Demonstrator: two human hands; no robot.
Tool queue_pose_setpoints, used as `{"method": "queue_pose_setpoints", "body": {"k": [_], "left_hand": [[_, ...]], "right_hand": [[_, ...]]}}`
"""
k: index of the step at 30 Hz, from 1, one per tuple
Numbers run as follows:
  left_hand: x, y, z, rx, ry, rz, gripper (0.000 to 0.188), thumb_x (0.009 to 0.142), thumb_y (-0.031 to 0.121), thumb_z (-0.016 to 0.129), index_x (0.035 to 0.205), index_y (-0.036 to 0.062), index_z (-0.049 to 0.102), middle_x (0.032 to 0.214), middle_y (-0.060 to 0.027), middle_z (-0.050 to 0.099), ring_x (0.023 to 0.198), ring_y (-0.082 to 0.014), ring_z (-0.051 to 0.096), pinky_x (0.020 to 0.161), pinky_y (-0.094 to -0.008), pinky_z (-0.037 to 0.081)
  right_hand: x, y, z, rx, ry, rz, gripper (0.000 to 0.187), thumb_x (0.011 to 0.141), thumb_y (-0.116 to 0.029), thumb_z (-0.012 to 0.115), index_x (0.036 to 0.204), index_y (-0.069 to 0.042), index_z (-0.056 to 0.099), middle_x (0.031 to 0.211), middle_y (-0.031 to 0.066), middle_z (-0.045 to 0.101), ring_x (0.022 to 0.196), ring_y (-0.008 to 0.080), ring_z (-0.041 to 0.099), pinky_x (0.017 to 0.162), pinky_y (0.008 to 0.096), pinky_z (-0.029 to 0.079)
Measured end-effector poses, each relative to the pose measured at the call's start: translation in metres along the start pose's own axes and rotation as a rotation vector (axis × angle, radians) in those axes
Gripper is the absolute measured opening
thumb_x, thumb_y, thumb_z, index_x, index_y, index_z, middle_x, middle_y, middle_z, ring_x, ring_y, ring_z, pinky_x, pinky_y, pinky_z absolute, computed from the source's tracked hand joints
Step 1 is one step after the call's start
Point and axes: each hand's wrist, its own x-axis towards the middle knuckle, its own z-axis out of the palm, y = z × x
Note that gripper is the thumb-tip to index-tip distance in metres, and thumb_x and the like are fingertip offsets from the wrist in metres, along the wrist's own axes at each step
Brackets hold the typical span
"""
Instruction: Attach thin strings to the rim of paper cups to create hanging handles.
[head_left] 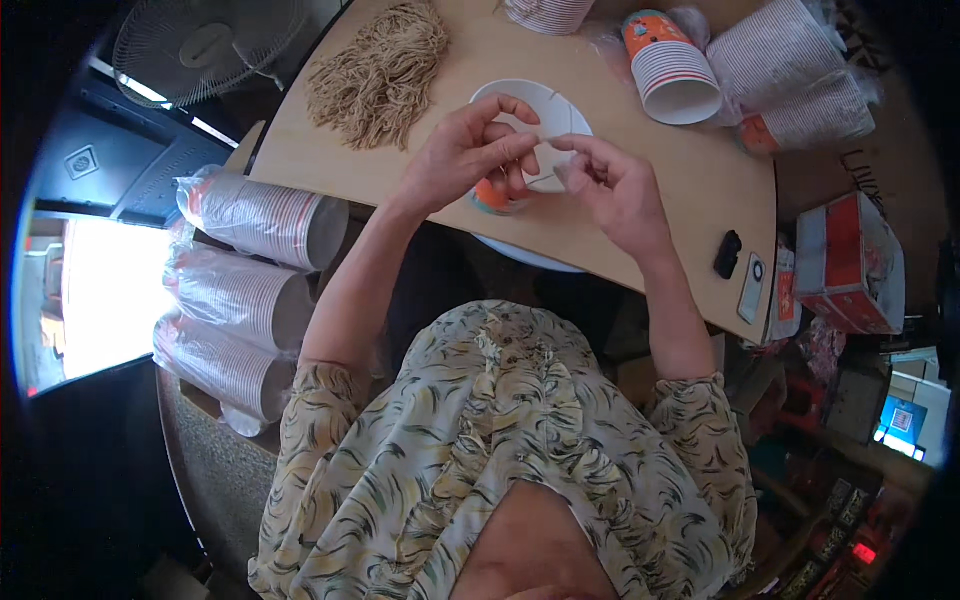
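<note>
My left hand (pixel 472 155) and my right hand (pixel 622 195) are raised close together over the near edge of the table. The left fingers are curled, with thumb and forefinger meeting. Facing them, the right thumb and forefinger are pinched together. Anything between the fingertips is too small to make out. Directly below stands a white round paper tub (pixel 520 98), with an orange patch on its side, partly hidden by my hands. A pile of beige twine pieces (pixel 385 78) lies to the left of it.
Stacks of paper tubs (pixel 672 75) lie at the back right, some in clear plastic. More wrapped stacks (pixel 235 290) sit left of the table. A black object (pixel 728 254) and a phone-like slab (pixel 751 288) rest near the right edge. A fan (pixel 205 48) stands far left.
</note>
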Motion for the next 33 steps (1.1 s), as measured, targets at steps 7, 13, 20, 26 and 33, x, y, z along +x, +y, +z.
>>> {"method": "queue_pose_setpoints", "body": {"k": [7,13,20,26,33], "left_hand": [[-0.002,-0.005,0.009,-0.028,-0.060,0.016,0.021,0.107,0.020,0.061,0.122,0.0059,0.054,0.079,-0.0003,0.068,0.066,-0.0052,0.064,0.057,-0.0207,0.051],[-0.002,-0.013,0.017,-0.025,-0.036,0.015,0.020,0.108,0.020,0.060,0.120,0.0063,0.055,0.076,0.0010,0.066,0.066,-0.0041,0.061,0.056,-0.0207,0.048],[-0.004,-0.014,0.016,0.062,-0.096,-0.049,0.019,0.109,0.021,0.059,0.117,0.0044,0.060,0.082,0.0009,0.068,0.072,-0.0044,0.061,0.063,-0.0209,0.047],[-0.001,-0.024,0.011,0.043,-0.189,-0.127,0.025,0.108,0.027,0.060,0.112,0.0032,0.066,0.091,-0.0013,0.072,0.082,-0.0066,0.066,0.075,-0.0223,0.054],[0.001,-0.027,0.022,-0.082,0.042,-0.108,0.022,0.108,0.020,0.057,0.110,-0.0014,0.062,0.115,-0.0124,0.070,0.104,-0.0139,0.068,0.085,-0.0283,0.061]], "right_hand": [[0.012,0.028,0.013,0.348,-0.054,0.024,0.038,0.097,-0.015,0.075,0.129,0.005,0.068,0.094,0.0022,0.073,0.087,0.0072,0.065,0.082,0.0264,0.055],[0.004,0.025,0.017,0.311,0.057,-0.026,0.024,0.098,-0.014,0.073,0.115,0.002,0.075,0.088,0.0022,0.075,0.081,0.0087,0.067,0.075,0.0276,0.055],[-0.002,0.029,0.015,-0.032,0.148,-0.166,0.014,0.098,-0.014,0.071,0.100,0.000,0.074,0.075,0.0016,0.068,0.070,0.0054,0.059,0.064,0.0264,0.049],[-0.001,0.030,0.005,0.066,0.158,-0.069,0.013,0.099,-0.012,0.068,0.097,0.001,0.071,0.076,-0.0021,0.063,0.070,0.0039,0.055,0.064,0.0246,0.046],[0.000,0.019,-0.007,-0.324,0.096,-0.433,0.012,0.090,-0.006,0.073,0.100,0.000,0.069,0.084,0.0069,0.067,0.080,0.0200,0.065,0.073,0.0346,0.053]]}}
